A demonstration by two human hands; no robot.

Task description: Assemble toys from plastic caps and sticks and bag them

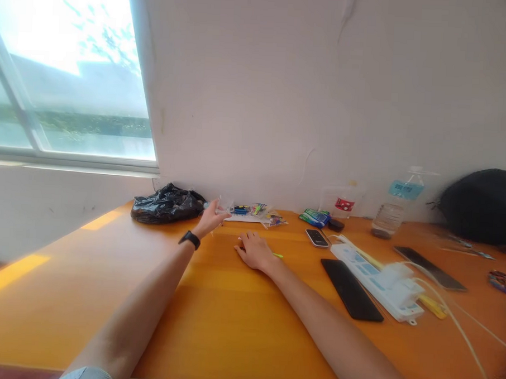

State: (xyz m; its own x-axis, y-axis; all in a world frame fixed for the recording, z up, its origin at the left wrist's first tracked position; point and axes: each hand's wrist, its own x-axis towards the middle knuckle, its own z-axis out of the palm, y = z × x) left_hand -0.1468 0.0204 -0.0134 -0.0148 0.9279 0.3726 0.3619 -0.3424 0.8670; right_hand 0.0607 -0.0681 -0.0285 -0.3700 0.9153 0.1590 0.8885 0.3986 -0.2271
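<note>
My left hand (211,218), with a dark watch on the wrist, reaches to the back of the wooden table. Its thumb and fingers are around a crumpled clear plastic bag (226,203), partly hidden by the hand. To the right, my right hand (255,252) lies low on the tabletop with its fingers apart. A thin bright green piece (277,255) sticks out beside it; the rest is under or behind the hand. Just beyond both hands is a pile of small colourful pens or sticks (256,210) on something white, some in clear wrapping.
A black plastic bag (168,202) lies at the back left. On the right are a green packet (314,217), a small white device (317,238), a black phone (351,289), a white power strip (375,278) with cables, a water bottle (390,215) and a black bag (482,205).
</note>
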